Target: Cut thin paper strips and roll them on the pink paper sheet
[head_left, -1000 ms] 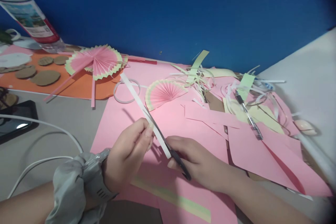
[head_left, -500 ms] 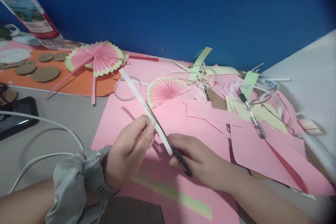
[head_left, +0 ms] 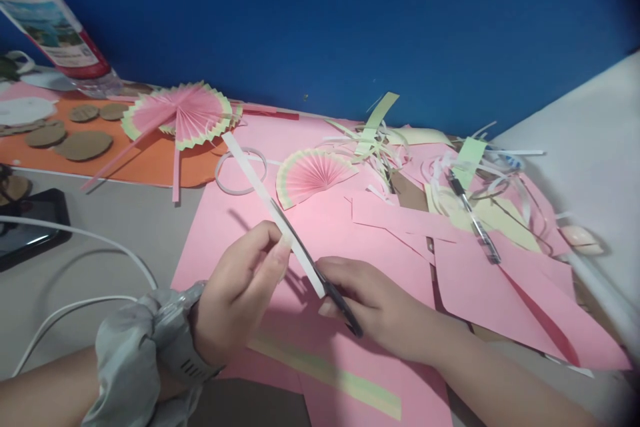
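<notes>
My left hand (head_left: 250,273) pinches a narrow white paper strip (head_left: 249,170) that slants from upper left to lower right. In my right hand (head_left: 370,293) is a pair of scissors with black handles (head_left: 345,310), its dark blade lying along the strip's right edge. Whether the blades are fully closed I cannot tell. Beneath both hands lies pink paper (head_left: 220,230). Just beyond them a small pleated pink paper fan (head_left: 315,177) with a green and cream border rests flat. Nearer to me, a green and yellow paper strip (head_left: 325,373) lies on the pink sheet.
Larger pleated fans (head_left: 183,113) lie at the back left, beside brown cardboard discs (head_left: 84,145) on orange paper. A bottle (head_left: 65,33) stands behind, a phone (head_left: 35,227) at left. Right are paper scraps (head_left: 380,140), a pen (head_left: 475,217) and folded pink sheets (head_left: 505,300). A blue wall rises behind.
The whole view has shifted slightly, with most things a little further left. Both hands keep their hold on the strip and scissors, nearly unmoved against each other.
</notes>
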A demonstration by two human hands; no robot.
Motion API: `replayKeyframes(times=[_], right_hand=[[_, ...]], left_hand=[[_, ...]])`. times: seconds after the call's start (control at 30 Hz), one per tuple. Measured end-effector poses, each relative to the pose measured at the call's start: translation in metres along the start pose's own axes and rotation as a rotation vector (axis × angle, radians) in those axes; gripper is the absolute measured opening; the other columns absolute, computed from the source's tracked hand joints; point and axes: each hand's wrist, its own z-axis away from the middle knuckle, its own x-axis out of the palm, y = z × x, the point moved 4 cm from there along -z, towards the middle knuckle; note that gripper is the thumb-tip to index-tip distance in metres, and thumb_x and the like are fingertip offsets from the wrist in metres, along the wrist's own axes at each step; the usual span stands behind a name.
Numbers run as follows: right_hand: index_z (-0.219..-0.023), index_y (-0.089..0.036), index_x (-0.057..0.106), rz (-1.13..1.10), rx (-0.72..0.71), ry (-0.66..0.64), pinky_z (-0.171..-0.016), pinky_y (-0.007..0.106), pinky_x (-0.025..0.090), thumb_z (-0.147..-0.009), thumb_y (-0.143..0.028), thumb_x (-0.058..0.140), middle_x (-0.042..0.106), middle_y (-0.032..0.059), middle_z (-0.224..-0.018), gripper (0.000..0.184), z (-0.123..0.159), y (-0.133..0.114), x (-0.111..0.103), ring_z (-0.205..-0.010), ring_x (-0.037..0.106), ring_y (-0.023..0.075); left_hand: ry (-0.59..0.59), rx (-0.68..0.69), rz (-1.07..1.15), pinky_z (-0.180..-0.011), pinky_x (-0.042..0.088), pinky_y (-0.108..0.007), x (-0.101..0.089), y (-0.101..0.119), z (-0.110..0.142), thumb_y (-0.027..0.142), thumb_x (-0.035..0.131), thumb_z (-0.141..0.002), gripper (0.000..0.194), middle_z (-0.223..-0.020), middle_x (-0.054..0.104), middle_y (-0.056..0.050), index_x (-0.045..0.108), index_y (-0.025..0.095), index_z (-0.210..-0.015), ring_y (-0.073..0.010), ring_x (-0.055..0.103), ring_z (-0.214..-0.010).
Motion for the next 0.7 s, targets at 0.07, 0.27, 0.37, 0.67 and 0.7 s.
replayKeyframes(times=[0.07,0.27,0.37,0.67,0.7], right_hand=[[-0.069,-0.018,0.048,0.003,-0.009,-0.010,-0.060,0.020,0.033,-0.086,-0.009,0.050,0.044,-0.0055,-0.070,0.019,0.0001,-0.0003,0.0002,-0.063,0.043,0.0081],[-0.067,-0.018,0.042,0.068,-0.002,-0.021,-0.062,0.022,0.032,-0.083,-0.006,0.052,0.045,-0.0053,-0.070,0.023,0.0005,-0.0005,0.0004,-0.065,0.044,0.0088],[-0.065,-0.018,0.039,0.071,0.009,-0.019,-0.060,0.022,0.031,-0.084,-0.014,0.056,0.043,-0.0055,-0.069,0.026,-0.0001,-0.0006,0.0000,-0.063,0.041,0.0090],[-0.065,-0.018,0.038,0.000,-0.011,-0.020,-0.057,0.023,0.029,-0.088,-0.036,0.054,0.038,-0.0052,-0.068,0.033,-0.0006,0.0025,0.0002,-0.061,0.036,0.0094],[-0.065,-0.019,0.036,-0.001,-0.007,-0.017,-0.057,0.023,0.029,-0.088,-0.041,0.053,0.037,-0.0051,-0.068,0.036,-0.0007,0.0032,0.0002,-0.061,0.036,0.0095]], left_hand=[[0.035,0.019,0.027,-0.055,0.035,-0.024,-0.0015,0.0006,0.0001,0.041,0.037,-0.096,0.030,-0.063,0.043,0.005,0.044,0.022,-0.073,-0.0091,0.040,-0.058],[0.101,0.011,0.085,-0.051,0.034,-0.026,-0.0037,-0.0042,-0.0003,0.039,0.038,-0.095,0.024,-0.062,0.040,0.005,0.042,0.023,-0.077,-0.0103,0.040,-0.055],[0.093,0.004,0.073,-0.051,0.033,-0.026,-0.0033,-0.0047,-0.0007,0.037,0.039,-0.095,0.025,-0.061,0.040,0.005,0.042,0.023,-0.075,-0.0104,0.040,-0.054],[0.028,0.016,-0.022,-0.056,0.033,-0.025,-0.0008,-0.0006,-0.0008,0.037,0.039,-0.095,0.027,-0.062,0.039,0.006,0.043,0.022,-0.073,-0.0091,0.037,-0.056],[0.016,0.017,-0.030,-0.056,0.033,-0.025,-0.0002,-0.0003,-0.0009,0.037,0.039,-0.095,0.028,-0.062,0.039,0.006,0.043,0.022,-0.072,-0.0091,0.037,-0.056]])
